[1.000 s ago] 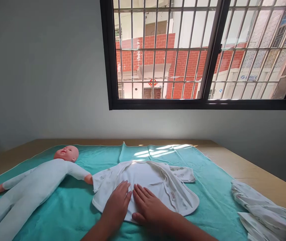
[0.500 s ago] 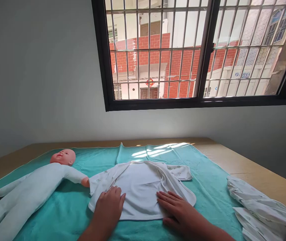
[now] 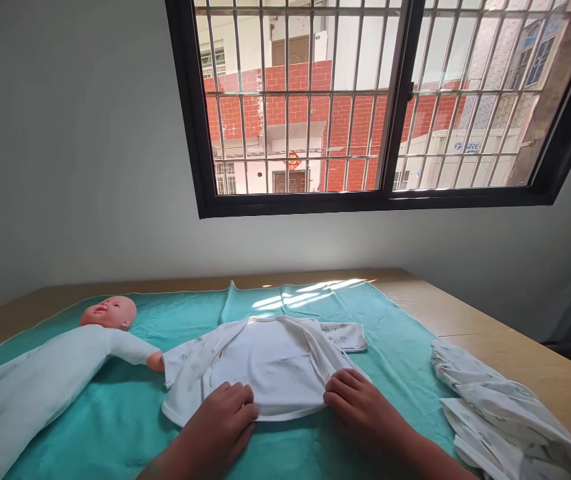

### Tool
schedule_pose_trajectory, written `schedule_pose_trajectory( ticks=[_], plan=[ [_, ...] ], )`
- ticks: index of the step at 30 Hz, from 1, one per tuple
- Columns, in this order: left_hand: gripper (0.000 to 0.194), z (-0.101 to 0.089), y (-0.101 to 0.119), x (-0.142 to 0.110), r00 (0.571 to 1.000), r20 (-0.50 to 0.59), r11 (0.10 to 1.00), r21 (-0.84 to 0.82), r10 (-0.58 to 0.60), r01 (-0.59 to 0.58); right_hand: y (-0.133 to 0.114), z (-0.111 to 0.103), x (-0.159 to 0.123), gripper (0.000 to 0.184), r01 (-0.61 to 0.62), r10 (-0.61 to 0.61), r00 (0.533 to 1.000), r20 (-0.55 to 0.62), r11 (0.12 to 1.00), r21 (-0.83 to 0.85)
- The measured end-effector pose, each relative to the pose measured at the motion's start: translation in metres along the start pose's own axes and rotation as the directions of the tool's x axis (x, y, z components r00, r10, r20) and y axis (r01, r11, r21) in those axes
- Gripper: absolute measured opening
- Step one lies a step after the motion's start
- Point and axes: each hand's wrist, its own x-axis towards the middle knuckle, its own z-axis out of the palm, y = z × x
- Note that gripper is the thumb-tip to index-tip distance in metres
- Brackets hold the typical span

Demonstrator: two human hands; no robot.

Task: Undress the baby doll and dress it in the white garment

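Note:
A white baby shirt (image 3: 278, 363) with small printed sleeves lies spread on a teal cloth (image 3: 110, 420), its hem toward me. My left hand (image 3: 228, 413) is closed on the hem at its left part, fingers curled. My right hand (image 3: 355, 400) pinches the hem at the right, thumb tucked under and out of sight. Between the two hands the hem is slightly lifted. Left of the shirt a doll (image 3: 65, 370) in a white suit lies on its back, its hand touching the shirt's left sleeve.
A crumpled white printed garment (image 3: 503, 413) lies at the right, partly over the cloth's edge. The wooden table (image 3: 470, 320) shows around the cloth. Behind it stand a grey wall (image 3: 90, 167) and a black-framed barred window (image 3: 290, 208).
Both hands, flat on the shirt before, have drawn back to its hem and curled their fingers around it. The whole view has shifted slightly, with things now further left.

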Motion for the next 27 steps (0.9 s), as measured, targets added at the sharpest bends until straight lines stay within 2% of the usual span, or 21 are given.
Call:
schedule_pose_trajectory(
  ticks=[3, 10, 15, 17, 19, 21, 23, 24, 26, 27],
  plan=[
    [0.015, 0.003, -0.001, -0.002, 1.000, 0.020, 0.999, 0.033, 0.009, -0.009, -0.002, -0.005, 0.002, 0.017, 0.004, -0.004, 1.000, 0.003, 0.999, 0.031],
    [0.011, 0.001, -0.001, -0.007, 0.988, 0.106, 0.983, -0.130, -0.115, 0.128, -0.007, -0.015, 0.008, 0.018, 0.013, -0.015, 1.000, 0.017, 0.997, 0.075],
    [0.032, 0.005, -0.002, -0.006, 0.964, 0.158, 0.951, -0.192, -0.213, 0.242, -0.006, -0.011, 0.003, 0.021, -0.003, -0.004, 0.997, 0.082, 0.997, 0.080],
    [0.042, 0.009, -0.003, -0.004, 0.948, 0.135, 0.928, -0.202, -0.289, 0.312, -0.006, -0.009, 0.003, 0.024, -0.020, 0.012, 0.996, 0.086, 0.995, 0.093],
    [0.049, 0.013, -0.006, -0.001, 0.926, 0.069, 0.895, -0.241, -0.370, 0.376, -0.008, -0.008, 0.009, 0.026, -0.067, 0.060, 0.997, 0.053, 0.985, 0.160],
    [0.045, 0.016, -0.012, 0.001, 0.907, -0.030, 0.859, -0.334, -0.420, 0.387, -0.011, -0.007, 0.023, 0.023, -0.177, 0.172, 0.984, 0.042, 0.938, 0.298],
    [0.034, 0.020, -0.019, 0.001, 0.896, -0.122, 0.847, -0.401, -0.427, 0.349, -0.015, -0.004, 0.044, 0.026, -0.355, 0.335, 0.934, 0.124, 0.838, 0.414],
    [0.029, 0.023, -0.023, 0.000, 0.894, -0.150, 0.854, -0.395, -0.423, 0.338, -0.018, 0.000, 0.057, 0.035, -0.453, 0.406, 0.891, 0.201, 0.785, 0.422],
    [0.028, 0.030, -0.030, -0.002, 0.887, -0.178, 0.882, -0.301, -0.427, 0.363, -0.024, 0.010, 0.081, 0.052, -0.610, 0.496, 0.784, 0.373, 0.727, 0.315],
    [0.028, 0.033, -0.033, -0.004, 0.880, -0.182, 0.889, -0.232, -0.438, 0.394, -0.027, 0.018, 0.092, 0.059, -0.637, 0.506, 0.745, 0.435, 0.733, 0.238]
  ],
)
